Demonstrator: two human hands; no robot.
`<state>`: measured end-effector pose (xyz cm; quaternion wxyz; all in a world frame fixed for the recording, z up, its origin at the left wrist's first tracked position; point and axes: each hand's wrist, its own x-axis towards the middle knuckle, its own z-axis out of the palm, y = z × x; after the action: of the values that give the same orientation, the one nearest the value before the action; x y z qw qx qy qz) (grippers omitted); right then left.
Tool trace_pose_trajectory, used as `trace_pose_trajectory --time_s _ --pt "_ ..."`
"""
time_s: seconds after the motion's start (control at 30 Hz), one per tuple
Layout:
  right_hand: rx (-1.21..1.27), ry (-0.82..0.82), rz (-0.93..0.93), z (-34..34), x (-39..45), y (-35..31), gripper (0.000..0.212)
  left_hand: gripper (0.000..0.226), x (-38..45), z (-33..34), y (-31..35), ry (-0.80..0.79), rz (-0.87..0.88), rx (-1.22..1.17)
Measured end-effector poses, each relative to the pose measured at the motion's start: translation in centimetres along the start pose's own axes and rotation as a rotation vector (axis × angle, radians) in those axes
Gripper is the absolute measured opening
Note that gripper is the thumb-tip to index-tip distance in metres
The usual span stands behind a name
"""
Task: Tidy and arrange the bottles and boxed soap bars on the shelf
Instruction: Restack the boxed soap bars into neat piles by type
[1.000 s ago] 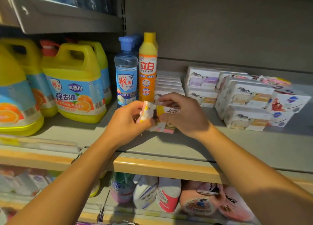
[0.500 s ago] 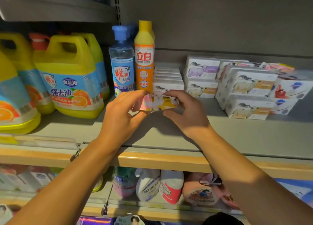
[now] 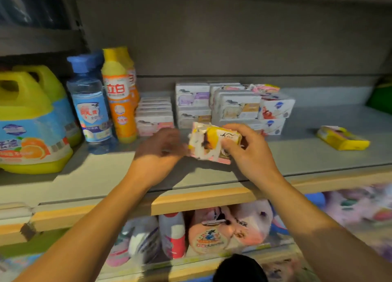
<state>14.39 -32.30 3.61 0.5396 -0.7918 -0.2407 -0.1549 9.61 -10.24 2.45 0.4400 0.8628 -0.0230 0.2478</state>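
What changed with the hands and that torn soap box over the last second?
The left hand has slipped off the torn soap box, which the right hand now grips alone, slightly further right. The bottles and stacked soap boxes stayed put.

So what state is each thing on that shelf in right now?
Torn soap box: held in right hand, above shelf.
Left hand: blurred, beside the box.
Orange bottle: upright.
Blue bottle: upright.
Stacked soap boxes: piled unevenly.
Yellow pack: lying apart.

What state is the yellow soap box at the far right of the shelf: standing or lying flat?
Lying flat: the yellow soap box rests on its broad face on the shelf.
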Motion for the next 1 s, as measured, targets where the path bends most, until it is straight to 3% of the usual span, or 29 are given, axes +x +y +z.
trace_pose_trajectory --time_s 0.1,0.2,0.33,0.53,0.63,0.7,1.0 --pt "-0.046 0.176 0.102 -5.7 -0.6 2.4 0.021 0.033 0.7 4.4 2.4 -0.150 -0.041 0.045" --pt "-0.154 0.330 0.182 -11.2 -0.8 5.1 0.016 0.044 1.3 8.6 4.4 -0.261 0.046 0.176" --pt "-0.381 0.397 0.256 -16.9 -1.4 8.5 0.022 0.055 1.6 12.5 6.5 -0.352 0.158 0.333" --pt "-0.669 0.277 0.403 -19.9 -1.4 10.6 0.045 0.061 2.2 15.6 7.6 -0.426 0.219 0.437" --pt "-0.656 0.095 0.388 -19.6 -1.7 10.3 0.063 0.059 2.3 16.8 7.8 -0.453 0.240 0.497" --pt "-0.726 0.058 0.337 -19.4 -1.9 10.2 0.061 0.057 2.3 17.3 7.8 -0.454 0.262 0.548" --pt "-0.675 0.539 0.259 -24.6 -3.5 11.1 0.042 0.065 2.2 17.5 7.5 -0.433 0.253 0.549"
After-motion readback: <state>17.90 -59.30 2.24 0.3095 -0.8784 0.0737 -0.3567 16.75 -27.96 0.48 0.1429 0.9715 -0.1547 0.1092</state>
